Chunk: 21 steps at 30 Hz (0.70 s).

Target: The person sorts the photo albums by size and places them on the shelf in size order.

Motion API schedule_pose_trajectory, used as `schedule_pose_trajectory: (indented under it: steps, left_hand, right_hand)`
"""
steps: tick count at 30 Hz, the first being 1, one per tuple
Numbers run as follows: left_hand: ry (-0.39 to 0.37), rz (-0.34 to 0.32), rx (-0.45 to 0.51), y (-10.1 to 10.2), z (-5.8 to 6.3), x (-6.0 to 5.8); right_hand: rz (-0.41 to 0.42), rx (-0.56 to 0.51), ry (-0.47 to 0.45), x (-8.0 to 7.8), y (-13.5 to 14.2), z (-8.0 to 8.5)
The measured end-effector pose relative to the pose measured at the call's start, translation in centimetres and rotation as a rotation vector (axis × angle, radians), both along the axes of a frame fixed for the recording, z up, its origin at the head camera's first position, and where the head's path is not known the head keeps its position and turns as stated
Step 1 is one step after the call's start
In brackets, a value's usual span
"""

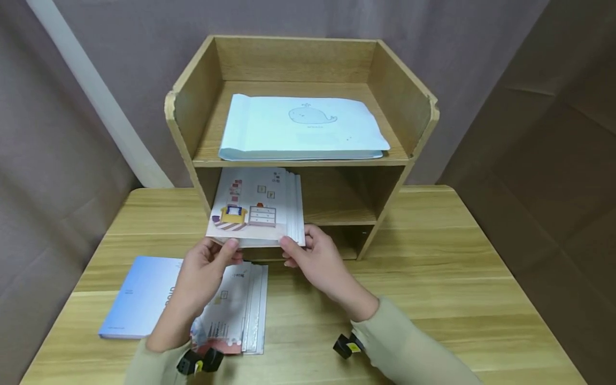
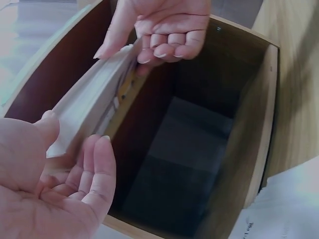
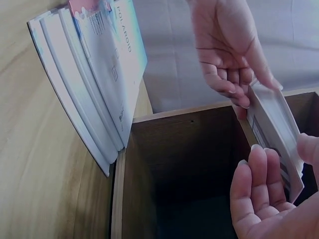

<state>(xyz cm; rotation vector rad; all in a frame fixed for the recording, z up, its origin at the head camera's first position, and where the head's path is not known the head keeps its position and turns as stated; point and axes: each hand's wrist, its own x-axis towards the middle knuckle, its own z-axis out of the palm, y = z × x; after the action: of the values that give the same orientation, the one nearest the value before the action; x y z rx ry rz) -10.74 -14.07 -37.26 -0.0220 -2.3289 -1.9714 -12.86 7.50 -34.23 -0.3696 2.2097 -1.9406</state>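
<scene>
Left hand [image 1: 202,272] and right hand [image 1: 320,259] pinch the booklets [image 1: 255,195], frame centre; likely shelving; next needs level pushing inward.

Grey drapes [image 1: 462,48] behind wood-grain table [image 1: 443,299]; creased brown covering [image 1: 544,155] right.

Wrist views hazy, perhaps slightly blurred.

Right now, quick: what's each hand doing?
Left hand: holding the white rectangular book with furniture drawings by its near edge.
Right hand: also holding that book's near edge.
</scene>
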Motion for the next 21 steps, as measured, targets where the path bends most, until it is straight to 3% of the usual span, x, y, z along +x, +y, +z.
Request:
schedule_pose_trajectory:
  steps: [4, 10, 17, 21]
  left_hand:
    - [0.012, 0.016, 0.016, 0.1, -0.3, -0.6]
    - [0.004, 0.021, 0.084, 0.5, -0.7, -1.4]
    - [-0.067, -0.006, 0.084, 0.8, -0.9, -2.1]
    - [-0.072, -0.01, 0.097, 1.2, -0.2, -2.2]
  right_hand:
    - [-0.037, 0.003, 0.004, -0.4, -0.2, -0.5]
    - [-0.101, -0.047, -0.029, -1.5, -0.8, -2.5]
    - [-0.134, -0.048, -0.169, -2.4, -1.3, -3.1]
    - [-0.144, -0.064, -0.195, -2.8, -1.6, -3.2]
